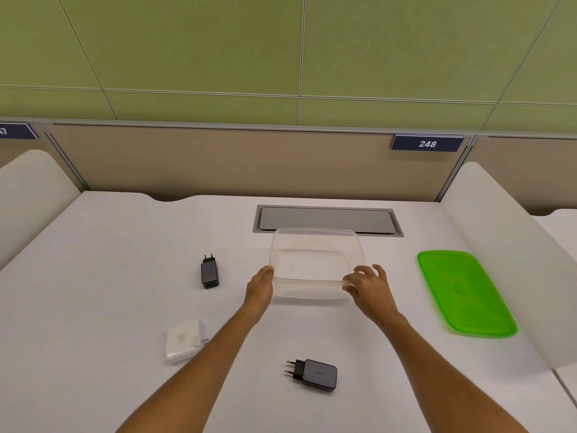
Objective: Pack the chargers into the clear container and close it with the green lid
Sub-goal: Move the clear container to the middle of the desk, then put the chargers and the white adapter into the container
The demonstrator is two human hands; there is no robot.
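Both hands, left hand [260, 285] and right hand [368, 287], gripped the empty clear rectangular plastic container [315, 264] on the white table [109, 260], three chargers lying outside.

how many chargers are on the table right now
3, all outside the clear container: a black charger to its left, a white charger near the left forearm, another black charger between the forearms.

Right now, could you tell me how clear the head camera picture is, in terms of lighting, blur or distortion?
Head view: even, soft light with faint shadows; wide-angle bending curves the table edges; the green lid is slightly smeared; the clear container shows only faint outlines; the white charger nearly blends into the table.
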